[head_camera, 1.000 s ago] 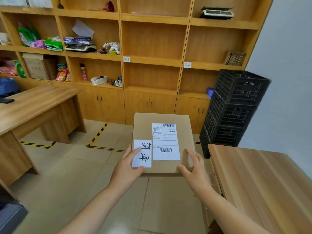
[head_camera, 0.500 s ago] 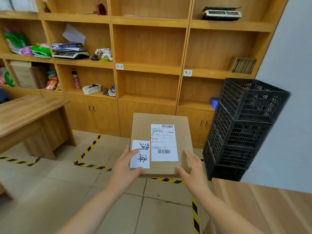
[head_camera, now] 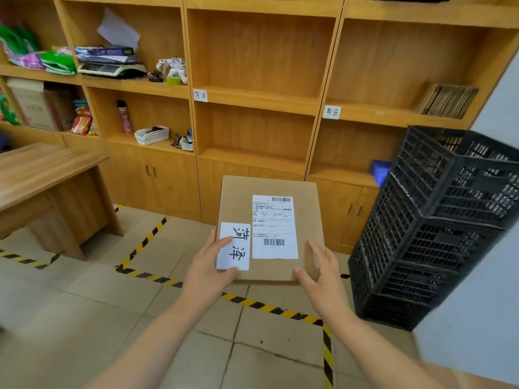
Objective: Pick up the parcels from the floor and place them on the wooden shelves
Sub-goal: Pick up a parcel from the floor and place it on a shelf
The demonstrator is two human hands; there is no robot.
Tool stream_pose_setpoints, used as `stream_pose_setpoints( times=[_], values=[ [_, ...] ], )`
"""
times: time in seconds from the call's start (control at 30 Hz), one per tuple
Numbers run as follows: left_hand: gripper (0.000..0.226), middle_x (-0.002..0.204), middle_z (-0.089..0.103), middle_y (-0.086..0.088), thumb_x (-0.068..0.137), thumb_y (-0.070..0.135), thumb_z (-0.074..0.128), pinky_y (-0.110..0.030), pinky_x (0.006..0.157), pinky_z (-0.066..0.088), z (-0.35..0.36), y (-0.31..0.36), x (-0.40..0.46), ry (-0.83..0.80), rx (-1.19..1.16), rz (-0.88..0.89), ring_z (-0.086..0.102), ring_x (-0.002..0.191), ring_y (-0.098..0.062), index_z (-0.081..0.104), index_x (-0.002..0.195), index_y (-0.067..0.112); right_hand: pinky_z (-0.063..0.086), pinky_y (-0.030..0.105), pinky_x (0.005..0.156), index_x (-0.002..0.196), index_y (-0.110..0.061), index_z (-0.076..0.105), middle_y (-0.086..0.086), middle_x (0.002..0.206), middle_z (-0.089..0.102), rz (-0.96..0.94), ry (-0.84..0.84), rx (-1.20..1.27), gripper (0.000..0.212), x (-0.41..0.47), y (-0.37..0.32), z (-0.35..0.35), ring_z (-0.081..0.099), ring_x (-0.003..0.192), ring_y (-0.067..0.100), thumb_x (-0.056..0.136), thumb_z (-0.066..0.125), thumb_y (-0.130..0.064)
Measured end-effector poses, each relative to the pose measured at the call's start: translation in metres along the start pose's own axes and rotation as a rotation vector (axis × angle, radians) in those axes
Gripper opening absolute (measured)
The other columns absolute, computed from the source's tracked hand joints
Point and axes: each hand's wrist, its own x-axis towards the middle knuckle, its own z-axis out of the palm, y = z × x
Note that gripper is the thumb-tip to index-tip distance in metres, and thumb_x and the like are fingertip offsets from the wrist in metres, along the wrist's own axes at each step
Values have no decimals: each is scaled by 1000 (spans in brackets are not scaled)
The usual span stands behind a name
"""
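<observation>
Closer to the wooden shelves [head_camera: 261, 99] now, both hands hold the labelled brown parcel [head_camera: 280, 186].

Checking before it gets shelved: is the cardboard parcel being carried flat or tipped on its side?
Roughly flat: the cardboard parcel has its labelled face up, with the left hand and right hand gripping its near corners.

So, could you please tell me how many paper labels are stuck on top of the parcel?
2. A small handwritten label sits at the near left corner of the parcel, and a larger barcoded shipping label lies just right of it. Other faces are hidden.
</observation>
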Motion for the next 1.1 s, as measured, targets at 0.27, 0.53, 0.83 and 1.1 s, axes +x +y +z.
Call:
stream_pose_setpoints(
  times=[0.27, 0.53, 0.83, 1.1],
  values=[
    [62, 151, 24, 15, 75, 11, 70, -11, 72, 42, 9, -33, 137, -45, -41, 34, 41, 127, -6, 46, 124, 41, 21, 34, 111, 140, -45, 25, -5, 157, 8, 23, 35, -19, 63, 115, -2, 38, 13, 143, 14, 88, 59, -33],
    [62, 147, 21, 19, 74, 8, 71, -14, 75, 50, 46, -7, 276, -184, -93, 165, 34, 135, -13, 49, 124, 38, 23, 42, 116, 132, -50, 27, -1, 153, 16, 76, 189, -6, 61, 219, -4, 16, 21, 141, 17, 86, 62, -29],
    [63, 148, 23, 21, 71, 14, 73, -33, 92, 49, 119, 29, 347, -207, -78, 243, 35, 133, -5, 47, 116, 49, 28, 35, 113, 138, -44, 30, -8, 151, 19, 85, 280, -37, 64, 293, 33, -41, 26, 138, 10, 85, 63, -31],
    [64, 149, 25, 15, 72, 12, 74, -34, 94, 49, 147, 46, 380, -137, -45, 214, 28, 138, -8, 48, 124, 39, 26, 37, 110, 137, -46, 29, -7, 153, 14, 22, 198, -76, 63, 357, 49, -68, 15, 142, 11, 85, 62, -35]
  ],
)
